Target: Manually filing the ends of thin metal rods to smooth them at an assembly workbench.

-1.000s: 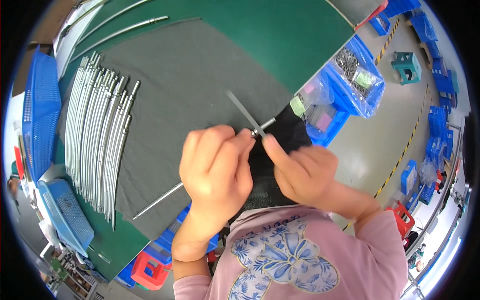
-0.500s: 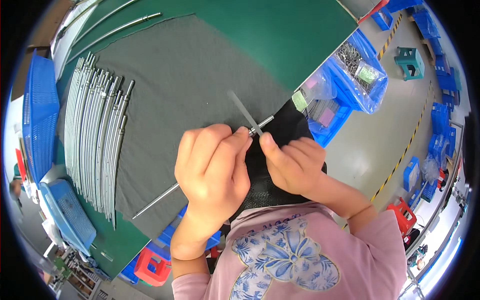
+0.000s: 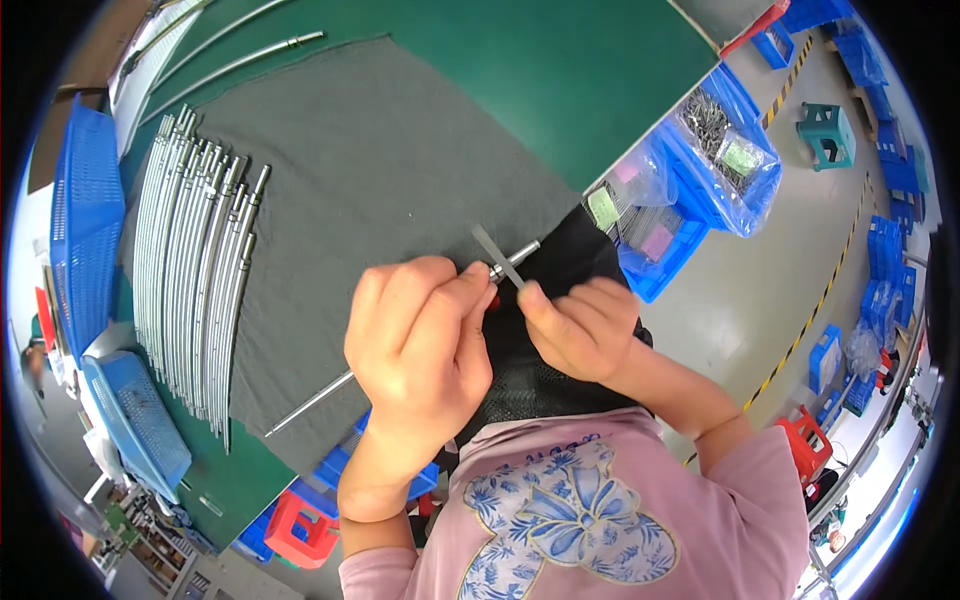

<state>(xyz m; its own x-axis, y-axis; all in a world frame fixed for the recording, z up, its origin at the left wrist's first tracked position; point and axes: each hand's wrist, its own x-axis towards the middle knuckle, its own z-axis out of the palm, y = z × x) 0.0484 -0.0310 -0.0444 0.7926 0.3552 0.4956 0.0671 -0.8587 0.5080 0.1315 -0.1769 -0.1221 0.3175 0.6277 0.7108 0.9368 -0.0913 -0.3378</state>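
Observation:
My left hand (image 3: 415, 340) is closed round a slim shiny metal rod (image 3: 312, 402), which slants from lower left to upper right. The rod's collared end sticks out past my thumb and forefinger. Pinched in my right hand (image 3: 585, 328) is a thin flat grey strip (image 3: 488, 246), file-like and blurred by motion. It crosses the rod near the collar, seemingly touching it. My left fist hides the rod's middle, and my right fingers cover the strip's lower end. A bundle of similar metal rods (image 3: 190, 290) lies side by side on the grey cloth (image 3: 340, 180) to the left.
The cloth covers part of a green tabletop (image 3: 560, 80). Blue baskets (image 3: 85, 230) stand along the left edge. At the right edge sit blue bins (image 3: 745, 205) with metal parts and bags. Several longer rods (image 3: 240, 65) lie at the far left. A green stool (image 3: 828, 137) stands on the floor.
The flat strip has slid a little down and right across the rod. Both hands have shifted slightly left, still gripping the same things.

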